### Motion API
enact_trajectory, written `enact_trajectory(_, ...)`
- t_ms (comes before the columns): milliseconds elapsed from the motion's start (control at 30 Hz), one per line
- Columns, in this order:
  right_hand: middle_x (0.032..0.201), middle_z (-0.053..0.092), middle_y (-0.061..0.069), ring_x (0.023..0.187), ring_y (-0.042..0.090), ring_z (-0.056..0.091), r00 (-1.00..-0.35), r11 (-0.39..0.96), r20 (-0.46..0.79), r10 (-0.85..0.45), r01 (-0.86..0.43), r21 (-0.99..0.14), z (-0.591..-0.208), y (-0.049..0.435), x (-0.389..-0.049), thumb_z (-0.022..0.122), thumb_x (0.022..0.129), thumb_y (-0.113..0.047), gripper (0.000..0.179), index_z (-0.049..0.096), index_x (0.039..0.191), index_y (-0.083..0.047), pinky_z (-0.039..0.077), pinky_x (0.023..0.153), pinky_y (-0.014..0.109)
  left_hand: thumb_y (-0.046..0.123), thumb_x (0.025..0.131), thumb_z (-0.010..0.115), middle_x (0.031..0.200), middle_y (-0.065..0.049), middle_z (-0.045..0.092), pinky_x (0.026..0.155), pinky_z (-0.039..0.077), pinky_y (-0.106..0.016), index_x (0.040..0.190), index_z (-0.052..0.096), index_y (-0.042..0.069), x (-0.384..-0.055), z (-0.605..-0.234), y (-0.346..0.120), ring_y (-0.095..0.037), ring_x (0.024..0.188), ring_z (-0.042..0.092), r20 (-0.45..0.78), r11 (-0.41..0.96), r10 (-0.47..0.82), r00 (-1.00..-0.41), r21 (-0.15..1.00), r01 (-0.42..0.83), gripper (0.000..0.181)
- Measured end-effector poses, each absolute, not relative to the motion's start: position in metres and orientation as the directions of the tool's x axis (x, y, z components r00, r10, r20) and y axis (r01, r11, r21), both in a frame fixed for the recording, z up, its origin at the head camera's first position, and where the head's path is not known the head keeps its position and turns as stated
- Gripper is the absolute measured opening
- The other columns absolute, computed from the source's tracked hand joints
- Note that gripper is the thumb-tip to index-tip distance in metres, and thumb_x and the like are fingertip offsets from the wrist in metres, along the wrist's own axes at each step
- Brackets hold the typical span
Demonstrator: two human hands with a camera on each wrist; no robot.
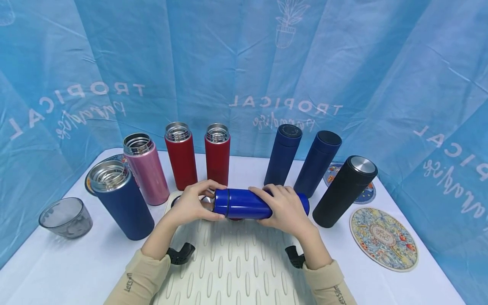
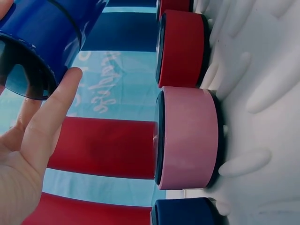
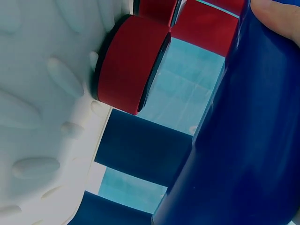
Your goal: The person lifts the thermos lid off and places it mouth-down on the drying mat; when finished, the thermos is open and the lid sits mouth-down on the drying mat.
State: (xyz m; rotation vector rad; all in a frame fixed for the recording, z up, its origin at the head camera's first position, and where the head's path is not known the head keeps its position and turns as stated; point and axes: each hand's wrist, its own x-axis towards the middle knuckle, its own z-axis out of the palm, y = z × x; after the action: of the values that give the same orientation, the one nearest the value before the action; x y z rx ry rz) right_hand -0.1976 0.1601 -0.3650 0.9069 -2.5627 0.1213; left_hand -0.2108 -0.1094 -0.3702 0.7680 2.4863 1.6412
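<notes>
flask [image 1: 244,204], glossy blue, is held sideways above the pale ridged board [image 1: 236,262]: the right hand [image 1: 284,208] wraps its body from above, the left hand [image 1: 190,204] grips its silver-tipped end, and a pink cap [image 2: 191,138] sits on the board.

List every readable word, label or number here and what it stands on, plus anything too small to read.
"TROPICAL": blue curtain, mirrored, repeated.
"Paradise": same curtain, beneath it, mirrored.
"Lets": left sleeve, rest unclear.
"Lets Slim", apparently: right sleeve.
Too small to read: lettering on the floral round mat and on one closed navy flask's lid.
No legible numbers.
</notes>
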Motion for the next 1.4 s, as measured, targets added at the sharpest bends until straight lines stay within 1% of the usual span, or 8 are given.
enact_trajectory(267, 0.114, 0.059, 0.007, 0.099, 0.029, 0.058, -0.711, 0.788, 0.396, -0.581, -0.613, 0.055, -0.365, 0.159, -0.198, 0.081, 0.062, -0.047, 0.083, 0.044, 0.135, -0.03, 0.046, 0.083, 0.045, 0.023, 0.063, 0.085, 0.112, -0.011, 0.057, 0.074, 0.055, -0.036, 0.117, 0.057, 0.018, -0.213, -0.372, -0.11, -0.028, 0.095, 0.056, 0.176, 0.315, 0.424, -0.888, 0.891, 0.327, 0.061)
enact_trajectory(400, 0.114, 0.059, 0.008, 0.101, 0.03, 0.058, -0.709, 0.795, 0.406, -0.577, -0.601, 0.08, -0.364, 0.159, -0.197, 0.081, 0.062, -0.047, 0.082, 0.044, 0.134, -0.031, 0.045, 0.084, 0.046, 0.023, 0.065, 0.083, 0.114, -0.014, 0.056, 0.07, 0.055, -0.037, 0.118, 0.056, 0.018, -0.213, -0.373, -0.109, -0.029, 0.095, 0.057, 0.111, 0.307, 0.397, -0.911, 0.919, 0.245, 0.059)
enact_trajectory(667, 0.114, 0.059, 0.008, 0.102, 0.031, 0.057, -0.691, 0.797, 0.436, -0.577, -0.593, 0.113, -0.361, 0.159, -0.197, 0.082, 0.061, -0.046, 0.082, 0.045, 0.133, -0.032, 0.044, 0.086, 0.048, 0.02, 0.073, 0.077, 0.115, -0.019, 0.053, 0.074, 0.054, -0.04, 0.119, 0.054, 0.01, -0.211, -0.37, -0.106, -0.03, 0.093, 0.059, 0.027, 0.234, 0.378, -0.926, 0.964, 0.124, 0.053)
enact_trajectory(867, 0.115, 0.059, 0.008, 0.102, 0.031, 0.057, -0.681, 0.794, 0.448, -0.58, -0.594, 0.125, -0.363, 0.158, -0.198, 0.082, 0.062, -0.047, 0.081, 0.046, 0.132, -0.031, 0.044, 0.086, 0.048, 0.023, 0.076, 0.074, 0.114, -0.019, 0.053, 0.072, 0.055, -0.041, 0.119, 0.053, 0.01, -0.21, -0.368, -0.103, -0.035, 0.104, 0.052, -0.052, 0.257, 0.319, -0.946, 0.966, 0.033, 0.049)
enact_trajectory(1100, 0.115, 0.059, 0.009, 0.102, 0.031, 0.056, -0.654, 0.796, 0.482, -0.583, -0.579, 0.177, -0.36, 0.159, -0.197, 0.084, 0.058, -0.044, 0.082, 0.048, 0.131, -0.032, 0.043, 0.088, 0.049, 0.03, 0.084, 0.066, 0.119, -0.026, 0.049, 0.069, 0.054, -0.045, 0.117, 0.047, 0.006, -0.212, -0.369, -0.096, -0.036, 0.088, 0.063, -0.165, 0.206, 0.306, -0.938, 0.973, -0.104, 0.046)
enact_trajectory(1233, 0.113, 0.059, 0.009, 0.1, 0.032, 0.057, -0.661, 0.803, 0.483, -0.575, -0.569, 0.177, -0.357, 0.162, -0.196, 0.085, 0.057, -0.042, 0.082, 0.049, 0.13, -0.032, 0.043, 0.087, 0.049, 0.033, 0.086, 0.064, 0.129, -0.024, 0.039, 0.077, 0.052, -0.049, 0.132, 0.039, 0.012, -0.211, -0.368, -0.1, -0.041, 0.108, 0.053, -0.139, 0.188, 0.423, -0.896, 0.98, -0.064, 0.056)
enact_trajectory(1333, 0.113, 0.059, 0.009, 0.099, 0.032, 0.057, -0.675, 0.813, 0.482, -0.559, -0.561, 0.157, -0.355, 0.164, -0.196, 0.085, 0.058, -0.041, 0.081, 0.049, 0.13, -0.031, 0.043, 0.087, 0.049, 0.027, 0.082, 0.069, 0.139, -0.019, 0.03, 0.087, 0.048, -0.049, 0.141, 0.028, 0.021, -0.211, -0.368, -0.105, -0.041, 0.122, 0.04, -0.05, 0.183, 0.504, -0.862, 0.982, 0.05, 0.072)
enact_trajectory(1400, 0.113, 0.059, 0.009, 0.099, 0.032, 0.058, -0.683, 0.817, 0.48, -0.55, -0.559, 0.141, -0.354, 0.166, -0.196, 0.084, 0.059, -0.04, 0.08, 0.049, 0.13, -0.031, 0.043, 0.087, 0.049, 0.021, 0.077, 0.074, 0.141, -0.015, 0.029, 0.093, 0.045, -0.049, 0.141, 0.027, 0.026, -0.211, -0.368, -0.107, -0.038, 0.125, 0.036, 0.033, 0.162, 0.535, -0.844, 0.977, 0.14, 0.08)
